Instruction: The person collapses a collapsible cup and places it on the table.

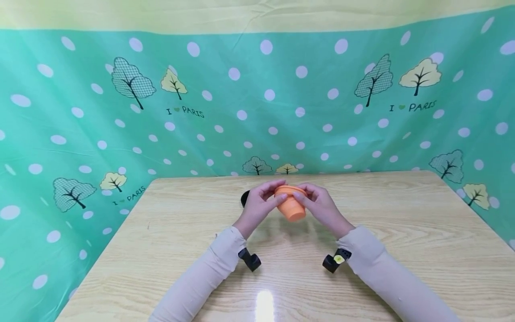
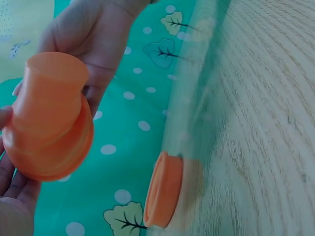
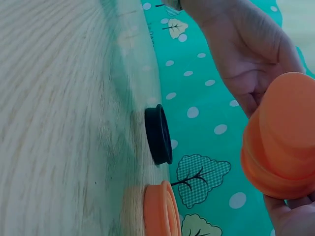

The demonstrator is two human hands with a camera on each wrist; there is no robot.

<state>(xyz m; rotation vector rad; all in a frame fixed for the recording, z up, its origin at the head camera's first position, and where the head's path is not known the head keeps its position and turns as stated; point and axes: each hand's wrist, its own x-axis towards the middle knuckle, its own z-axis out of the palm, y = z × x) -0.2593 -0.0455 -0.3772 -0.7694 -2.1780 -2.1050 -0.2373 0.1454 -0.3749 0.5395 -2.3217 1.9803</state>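
Observation:
Both hands hold an orange collapsible cup (image 1: 293,206) just above the table. Its wide rim faces up and away, its narrow base down toward me. The left hand (image 1: 259,205) grips the rim from the left, thumb on the near side; the right hand (image 1: 322,208) grips it from the right likewise. In the left wrist view the cup (image 2: 54,108) stands extended, its tiers slightly askew. On the table beyond lie a flat orange ring-shaped piece (image 2: 166,189), hidden in the head view, and a black round piece (image 3: 157,135), partly covered by the left hand in the head view.
The pale wood-grain table (image 1: 181,250) ends at a green dotted cloth (image 1: 225,98) with printed trees, hung behind and at the sides. Black wrist cameras (image 1: 251,260) hang below both cuffs. A bright light reflection lies on the near tabletop.

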